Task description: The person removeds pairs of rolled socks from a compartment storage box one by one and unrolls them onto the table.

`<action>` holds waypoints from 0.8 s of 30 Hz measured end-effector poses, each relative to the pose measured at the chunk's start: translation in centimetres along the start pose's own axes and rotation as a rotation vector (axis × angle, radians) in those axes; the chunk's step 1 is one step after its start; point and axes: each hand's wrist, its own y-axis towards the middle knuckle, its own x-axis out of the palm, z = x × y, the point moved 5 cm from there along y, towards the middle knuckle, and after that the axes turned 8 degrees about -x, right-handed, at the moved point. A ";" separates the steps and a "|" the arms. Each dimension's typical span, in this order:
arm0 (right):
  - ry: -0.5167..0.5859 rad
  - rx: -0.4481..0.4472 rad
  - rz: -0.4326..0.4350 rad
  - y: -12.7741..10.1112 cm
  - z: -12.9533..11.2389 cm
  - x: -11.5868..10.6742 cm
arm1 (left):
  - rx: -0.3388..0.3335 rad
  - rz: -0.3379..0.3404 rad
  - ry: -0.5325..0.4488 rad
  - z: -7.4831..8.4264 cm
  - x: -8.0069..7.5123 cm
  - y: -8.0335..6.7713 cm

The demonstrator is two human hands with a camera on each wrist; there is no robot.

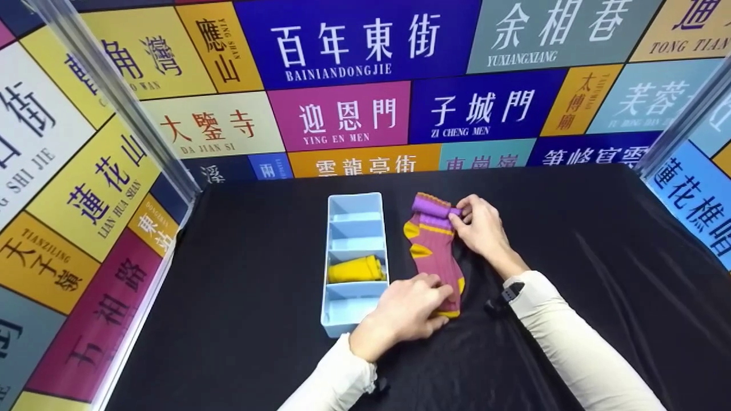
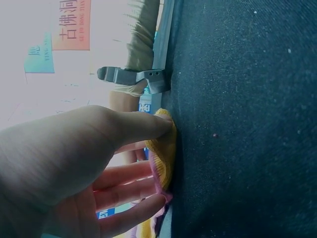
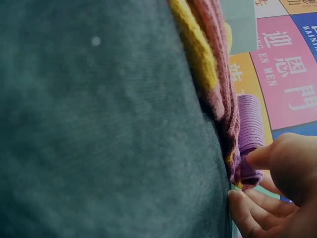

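In the head view, your smooth blue box (image 1: pixel 338 330) is oblong, its third compartment from the back holding a yellow roll (image 1: pixel 355 270). Right of the box lie pink knitted socks (image 1: pixel 437 257); your left hand (image 1: pixel 406 307) rests loosely on their near end, your right hand (image 1: pixel 482 225) pinches the purple roll (image 1: pixel 433 206). Black cloth (image 1: pixel 257 257) spreads around the box, lettered walls (image 1: pixel 342 114) behind.

In the left wrist view, your outstretched fingers touch yellow-edged knit.

In the right wrist view, you pinch fine ribbing.
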 end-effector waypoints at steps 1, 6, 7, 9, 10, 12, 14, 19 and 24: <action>-0.003 0.015 0.007 0.0 0.1 0.0 | -0.001 0.001 0.000 0.0 0.0 0.0; -0.039 0.051 -0.016 -0.2 0.2 0.1 | -0.002 0.005 -0.004 0.0 0.0 0.0; -0.044 0.046 -0.029 -0.3 0.1 0.2 | -0.002 0.004 -0.003 0.0 0.0 0.0; -0.049 0.028 -0.052 -0.3 0.0 0.3 | -0.003 0.002 -0.003 0.1 0.0 0.0; -0.045 0.013 -0.059 -0.3 0.0 0.4 | -0.004 0.001 -0.003 0.1 0.0 0.0; -0.033 -0.021 -0.064 -0.3 -0.2 0.4 | -0.005 -0.002 -0.002 0.1 0.1 0.0; -0.010 -0.052 -0.070 -0.2 -0.4 0.5 | -0.006 -0.006 0.000 0.1 0.1 0.1; 0.058 -0.115 -0.091 0.0 -0.5 0.7 | -0.002 -0.011 0.012 0.1 0.1 0.1; 0.088 -0.159 -0.149 0.1 -0.4 1.1 | 0.011 -0.008 0.005 0.2 0.0 0.0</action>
